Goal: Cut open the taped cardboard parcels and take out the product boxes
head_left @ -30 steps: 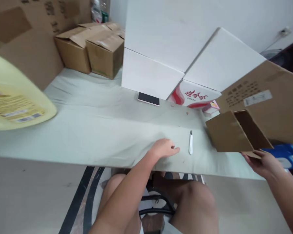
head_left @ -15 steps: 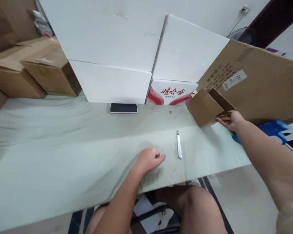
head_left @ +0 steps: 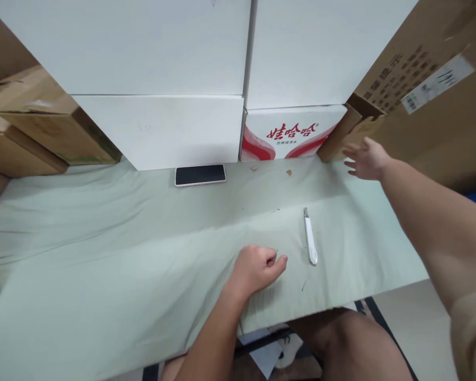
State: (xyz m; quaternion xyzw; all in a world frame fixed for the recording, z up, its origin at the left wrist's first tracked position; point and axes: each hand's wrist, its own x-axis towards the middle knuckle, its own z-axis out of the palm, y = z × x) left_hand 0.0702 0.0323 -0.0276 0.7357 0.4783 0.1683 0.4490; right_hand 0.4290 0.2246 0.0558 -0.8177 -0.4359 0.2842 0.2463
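Note:
My right hand [head_left: 367, 159] is open with its fingers spread, in front of a small open-topped brown cardboard box [head_left: 340, 132]. That box stands at the back right, against the white cartons and a large brown cardboard sheet. Part of it is hidden behind my fingers. Near the front edge of the table my left hand [head_left: 257, 270] rests on the cloth, its fingers curled in and the thumb sticking out; I see nothing in it. To the right of this hand lies a white utility knife [head_left: 310, 237], its metal tip pointing away from me.
White cartons [head_left: 154, 127] form a wall at the back, one with red lettering [head_left: 291, 132]. A phone [head_left: 200, 175] lies before them on the pale green cloth [head_left: 103, 264]. Brown boxes [head_left: 43, 127] are stacked at left. The large brown cardboard [head_left: 432, 127] leans at right.
My right hand has let go of the small cardboard box, which now stands farther back against the cartons. My left hand keeps its curled pose. The view has tilted down and closer.

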